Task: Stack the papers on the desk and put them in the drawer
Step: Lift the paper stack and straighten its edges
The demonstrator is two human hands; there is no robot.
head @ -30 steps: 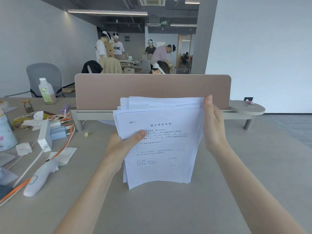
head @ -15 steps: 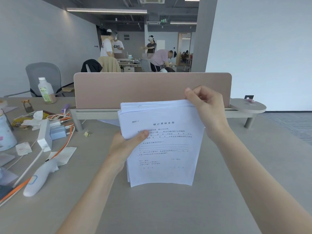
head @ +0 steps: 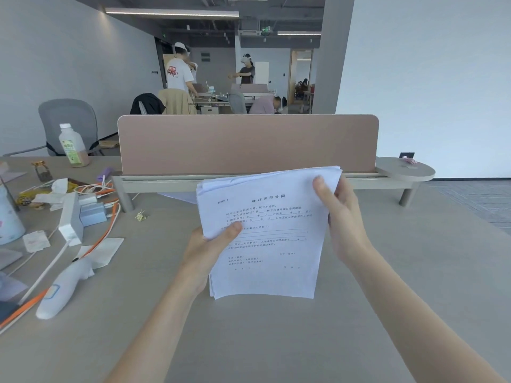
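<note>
A stack of white printed papers stands upright on its bottom edge on the grey desk, tilted a little to the right. My left hand grips the stack's left edge, thumb on the front sheet. My right hand holds the upper right edge, thumb in front and fingers behind. One more white sheet lies flat on the desk behind the stack, mostly hidden. No drawer is in view.
A pink divider panel runs across the back of the desk. To the left lie a white handheld device, orange and white cables, a power strip, a bottle and a binder clip. People stand far behind.
The stack's uneven top edges have become more even. My right hand moved from the right side to the top corner, then settled on the upper right edge. The stack now leans right.
</note>
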